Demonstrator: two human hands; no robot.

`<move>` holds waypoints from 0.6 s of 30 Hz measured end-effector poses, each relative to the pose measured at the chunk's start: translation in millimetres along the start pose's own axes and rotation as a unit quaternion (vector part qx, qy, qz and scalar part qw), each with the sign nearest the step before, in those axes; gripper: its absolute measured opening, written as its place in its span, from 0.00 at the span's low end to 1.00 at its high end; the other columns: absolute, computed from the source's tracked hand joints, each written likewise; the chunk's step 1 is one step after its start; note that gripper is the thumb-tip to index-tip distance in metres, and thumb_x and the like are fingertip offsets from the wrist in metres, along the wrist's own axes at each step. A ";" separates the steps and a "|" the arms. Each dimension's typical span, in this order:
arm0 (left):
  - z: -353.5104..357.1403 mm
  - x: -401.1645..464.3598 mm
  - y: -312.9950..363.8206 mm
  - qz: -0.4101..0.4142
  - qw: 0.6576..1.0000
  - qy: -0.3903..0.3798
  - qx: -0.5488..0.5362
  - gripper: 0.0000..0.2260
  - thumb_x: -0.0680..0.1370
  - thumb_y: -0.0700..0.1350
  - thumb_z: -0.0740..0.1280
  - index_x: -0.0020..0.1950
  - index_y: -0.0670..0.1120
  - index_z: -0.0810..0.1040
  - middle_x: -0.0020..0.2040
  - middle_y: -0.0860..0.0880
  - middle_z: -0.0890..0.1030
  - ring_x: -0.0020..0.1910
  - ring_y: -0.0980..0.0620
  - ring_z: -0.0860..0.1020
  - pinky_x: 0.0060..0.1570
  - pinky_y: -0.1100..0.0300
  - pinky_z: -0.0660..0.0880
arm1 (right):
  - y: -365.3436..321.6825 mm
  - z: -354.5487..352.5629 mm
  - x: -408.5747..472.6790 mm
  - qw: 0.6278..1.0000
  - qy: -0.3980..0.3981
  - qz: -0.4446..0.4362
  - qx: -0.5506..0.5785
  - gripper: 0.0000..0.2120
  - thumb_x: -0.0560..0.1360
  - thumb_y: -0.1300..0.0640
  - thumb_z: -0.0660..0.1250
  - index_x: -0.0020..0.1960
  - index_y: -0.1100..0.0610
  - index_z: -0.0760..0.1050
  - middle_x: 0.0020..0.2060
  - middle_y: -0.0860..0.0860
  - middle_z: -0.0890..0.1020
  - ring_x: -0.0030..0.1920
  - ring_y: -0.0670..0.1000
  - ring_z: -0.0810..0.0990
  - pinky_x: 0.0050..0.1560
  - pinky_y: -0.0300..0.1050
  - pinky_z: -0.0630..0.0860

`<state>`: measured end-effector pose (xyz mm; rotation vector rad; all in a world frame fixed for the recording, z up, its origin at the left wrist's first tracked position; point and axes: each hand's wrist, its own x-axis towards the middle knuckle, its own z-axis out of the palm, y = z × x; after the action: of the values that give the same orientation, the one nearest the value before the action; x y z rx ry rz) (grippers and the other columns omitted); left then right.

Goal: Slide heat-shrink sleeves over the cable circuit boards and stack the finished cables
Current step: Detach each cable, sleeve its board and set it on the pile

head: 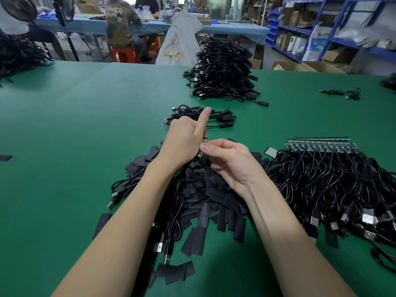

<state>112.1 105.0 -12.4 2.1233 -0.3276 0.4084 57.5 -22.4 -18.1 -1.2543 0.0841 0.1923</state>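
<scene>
Both hands pinch one light, fragile circuit board (201,149), left hand (186,142) and right hand (229,159) gripping its edges, above limp, slippery sleeves (205,189).

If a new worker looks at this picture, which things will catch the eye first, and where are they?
First, the two hands, left hand and right hand, pinching a small circuit board at the centre, above a heap of black sleeves. Next, the tall cable stack behind, on the green table.
</scene>
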 end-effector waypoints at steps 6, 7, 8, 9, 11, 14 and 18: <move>-2.6 -0.1 2.4 -0.004 1.000 -0.010 -0.011 0.32 0.86 0.56 0.56 0.22 0.48 0.71 0.16 0.53 0.67 0.19 0.56 0.68 0.27 0.69 0.64 | -2.3 0.7 -0.1 0.999 -0.011 0.014 0.032 0.07 0.73 0.69 0.73 0.39 0.61 0.78 0.31 0.51 0.79 0.28 0.43 0.64 0.29 0.34 0.60; -3.1 -0.3 3.5 -0.007 1.000 -0.011 -0.012 0.32 0.86 0.56 0.56 0.22 0.48 0.71 0.16 0.53 0.67 0.19 0.56 0.67 0.27 0.69 0.63 | -2.6 0.7 0.0 0.999 -0.012 0.015 0.033 0.07 0.73 0.69 0.73 0.39 0.61 0.78 0.30 0.51 0.79 0.28 0.43 0.63 0.29 0.35 0.60; -3.4 -0.8 4.5 -0.009 1.000 -0.012 -0.012 0.32 0.86 0.56 0.56 0.22 0.47 0.71 0.16 0.53 0.66 0.19 0.56 0.67 0.27 0.69 0.63 | -2.5 0.7 0.1 0.999 -0.013 0.016 0.033 0.08 0.73 0.69 0.73 0.39 0.61 0.78 0.30 0.51 0.79 0.28 0.43 0.63 0.29 0.35 0.59; -3.0 -1.3 5.2 -0.011 1.000 -0.014 -0.013 0.32 0.86 0.56 0.56 0.22 0.47 0.71 0.16 0.53 0.66 0.19 0.56 0.67 0.27 0.69 0.63 | -2.1 0.8 0.1 0.999 -0.013 0.017 0.034 0.08 0.73 0.69 0.73 0.39 0.61 0.78 0.30 0.50 0.78 0.27 0.43 0.63 0.29 0.35 0.59; -2.5 -2.6 6.8 -0.017 0.999 -0.018 -0.021 0.33 0.86 0.56 0.55 0.22 0.46 0.71 0.16 0.53 0.66 0.19 0.56 0.66 0.27 0.69 0.63 | -0.9 0.0 0.4 0.999 -0.017 0.018 0.046 0.08 0.74 0.70 0.72 0.39 0.61 0.77 0.29 0.50 0.78 0.26 0.43 0.64 0.28 0.34 0.59; -4.5 -2.5 9.1 -0.026 0.998 -0.020 -0.053 0.32 0.86 0.56 0.54 0.23 0.46 0.70 0.16 0.54 0.65 0.19 0.57 0.65 0.26 0.69 0.63 | -0.8 -2.3 0.8 0.997 -0.033 0.017 0.075 0.06 0.73 0.69 0.72 0.41 0.61 0.77 0.30 0.50 0.78 0.25 0.42 0.65 0.27 0.33 0.60; -9.2 -1.1 4.9 -0.012 0.999 -0.028 -0.031 0.34 0.86 0.58 0.54 0.20 0.47 0.68 0.17 0.53 0.66 0.20 0.56 0.68 0.32 0.68 0.65 | -2.6 -7.2 0.1 0.999 -0.031 0.004 0.033 0.10 0.65 0.61 0.77 0.44 0.60 0.81 0.32 0.48 0.80 0.28 0.42 0.67 0.26 0.31 0.63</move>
<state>107.8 110.1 -4.4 2.0797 -0.3422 0.3205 58.4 -30.0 -17.9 -1.1809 0.0418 0.2343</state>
